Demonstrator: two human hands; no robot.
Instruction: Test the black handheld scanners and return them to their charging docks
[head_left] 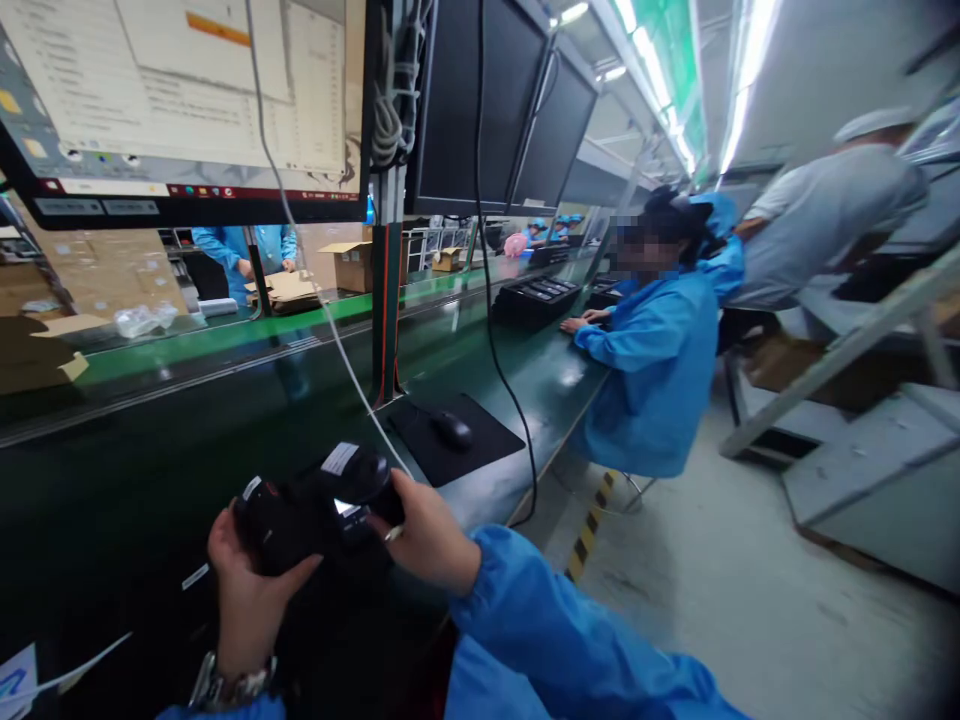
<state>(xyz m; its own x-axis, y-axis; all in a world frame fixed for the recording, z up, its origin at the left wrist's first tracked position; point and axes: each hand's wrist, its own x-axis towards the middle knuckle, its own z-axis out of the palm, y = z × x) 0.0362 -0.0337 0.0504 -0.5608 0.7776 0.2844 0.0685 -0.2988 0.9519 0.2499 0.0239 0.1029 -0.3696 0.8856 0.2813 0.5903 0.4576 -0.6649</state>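
Both hands grip one thing between them: a black, chunky plastic device with white labels (322,505), held just above the near edge of the dark green workbench (150,480). The left hand (247,590) cups its left end from below, thumb up along the side and fingers wrapped underneath. The right hand (427,535) closes round its right end, fingers curled over the rounded part beside a label; a ring shows on one finger. A thin white cable (330,330) runs down from above to the device and appears plugged into it, though the joint itself is hidden.

As a judgement, the work looks mid-way: the device is in hand and seemingly wired up, and the lit flat monitor (180,100) overhead shows an open window with text too small to read. The black computer mouse (452,430) lies untouched on its black mat (480,450), well apart from the hands. To the right, a seated person in a blue coat (652,370) works at black trays (536,295).
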